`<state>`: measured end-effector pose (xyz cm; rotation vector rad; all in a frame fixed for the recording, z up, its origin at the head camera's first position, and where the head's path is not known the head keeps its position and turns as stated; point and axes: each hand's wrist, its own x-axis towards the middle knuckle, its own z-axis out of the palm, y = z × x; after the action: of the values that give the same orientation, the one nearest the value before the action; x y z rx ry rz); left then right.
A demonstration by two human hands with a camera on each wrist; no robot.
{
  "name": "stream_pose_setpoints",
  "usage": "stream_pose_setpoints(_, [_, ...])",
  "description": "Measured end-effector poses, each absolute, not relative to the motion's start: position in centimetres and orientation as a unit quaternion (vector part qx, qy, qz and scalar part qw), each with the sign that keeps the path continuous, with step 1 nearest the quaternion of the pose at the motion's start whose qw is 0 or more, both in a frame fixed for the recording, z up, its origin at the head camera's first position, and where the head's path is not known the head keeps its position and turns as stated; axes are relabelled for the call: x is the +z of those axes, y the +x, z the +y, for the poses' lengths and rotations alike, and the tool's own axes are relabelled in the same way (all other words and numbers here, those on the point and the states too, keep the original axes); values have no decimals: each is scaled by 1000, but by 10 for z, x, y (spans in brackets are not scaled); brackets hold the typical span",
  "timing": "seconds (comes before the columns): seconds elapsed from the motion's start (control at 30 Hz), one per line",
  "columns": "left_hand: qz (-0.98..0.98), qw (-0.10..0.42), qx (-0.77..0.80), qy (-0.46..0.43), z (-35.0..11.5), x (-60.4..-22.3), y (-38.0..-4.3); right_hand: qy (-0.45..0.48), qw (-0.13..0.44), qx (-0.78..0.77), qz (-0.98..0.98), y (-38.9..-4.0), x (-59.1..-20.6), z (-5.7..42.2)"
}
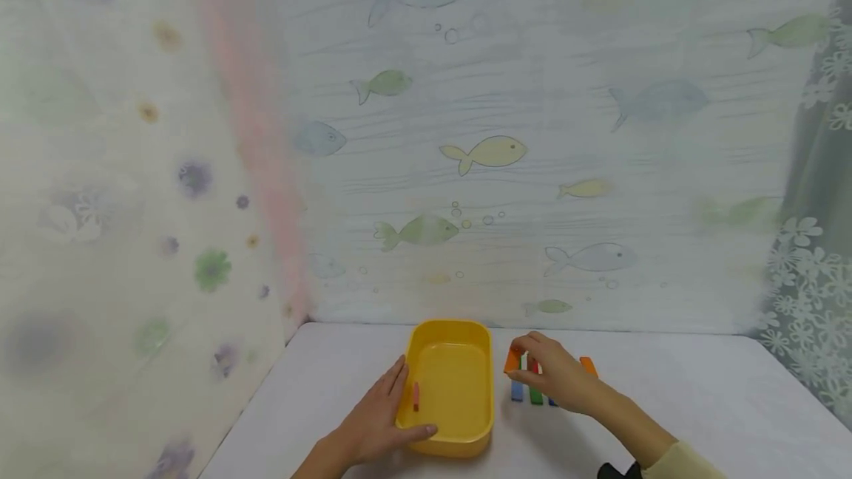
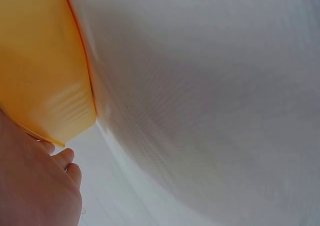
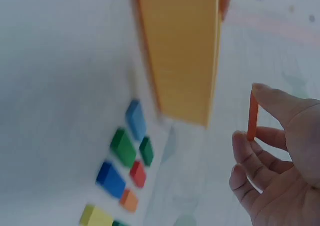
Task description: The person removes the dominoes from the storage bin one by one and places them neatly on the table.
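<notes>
In the head view, my left hand [image 1: 379, 416] rests on the left side of a yellow plastic basin [image 1: 492, 390], its fingers fairly straight along the rim and the thumb stretched over the near corner. Inside the basin lies a small red block [image 1: 416, 396]. To the right of it, my right hand [image 1: 555, 372] pinches a thin orange block [image 1: 512, 361] between thumb and fingertips, raised above the table. The right wrist view shows this orange block [image 3: 253, 117] edge-on, apart from the basin [image 3: 180, 50].
Below the right hand, several coloured blocks stand in rows on the white table: blue [image 3: 135, 120], green [image 3: 123, 147], dark blue [image 3: 111, 180], red [image 3: 138, 174], orange [image 3: 129, 200] and yellow [image 3: 95, 217]. A fish-patterned curtain [image 1: 492, 257] hangs behind the table.
</notes>
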<state>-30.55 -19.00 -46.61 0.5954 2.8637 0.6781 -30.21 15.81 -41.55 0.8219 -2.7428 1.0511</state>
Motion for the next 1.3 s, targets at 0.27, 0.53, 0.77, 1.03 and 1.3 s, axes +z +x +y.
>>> stream_pose_setpoints(0.27, [952, 64, 226, 195, -189, -469, -306, 271, 40, 312, -910, -304, -426, 205])
stream_pose_setpoints(0.53, [952, 65, 227, 193, -189, -472, -307, 250, 24, 300, -920, -298, -440, 243])
stream_pose_setpoints(0.77, [954, 68, 224, 190, -188, -471, -306, 245, 9, 297, -923, -297, -455, 273])
stream_pose_setpoints(1.03, [954, 74, 222, 188, -188, -469, -306, 230, -35, 298, -926, -298, -469, 288])
stream_pose_setpoints(1.3, [954, 74, 225, 186, -189, -471, -308, 218, -54, 277, -934, -303, -474, 292])
